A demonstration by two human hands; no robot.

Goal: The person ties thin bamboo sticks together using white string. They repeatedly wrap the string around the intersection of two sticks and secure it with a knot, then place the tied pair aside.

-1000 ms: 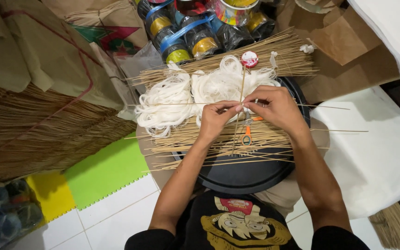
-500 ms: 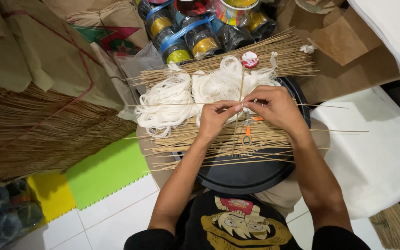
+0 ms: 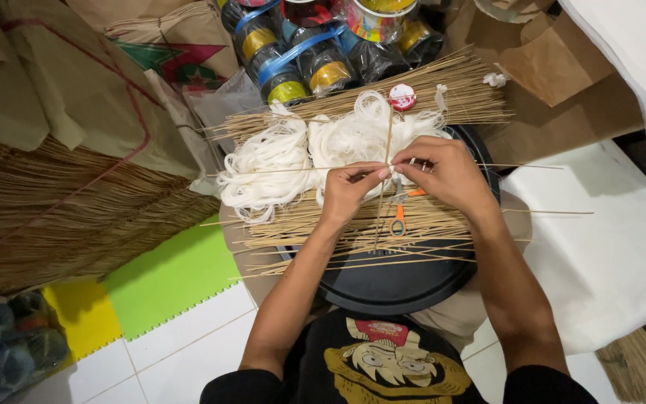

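Note:
My left hand (image 3: 351,188) and my right hand (image 3: 445,170) meet fingertip to fingertip over a round black tray (image 3: 405,280) on my lap. Both pinch the crossing of two thin bamboo sticks (image 3: 385,161), one upright and one lying across. A small white bit shows between the fingertips. Under the hands lies a layer of loose thin sticks (image 3: 338,228), with orange-handled scissors (image 3: 398,217) on it. Beyond them lie bunches of white string (image 3: 293,153) and a small red-and-white spool (image 3: 402,96).
A second stick bundle (image 3: 443,93) lies behind the string. Shiny tape rolls in plastic (image 3: 315,52) stand at the top. Brown paper sacks (image 3: 54,90) and big stick bundles (image 3: 46,224) fill the left. White cloth (image 3: 607,247) covers the right; green and yellow foam mats (image 3: 166,277) lie below left.
Nothing has clearly moved. Both hands keep pinching the crossed sticks at the same spot.

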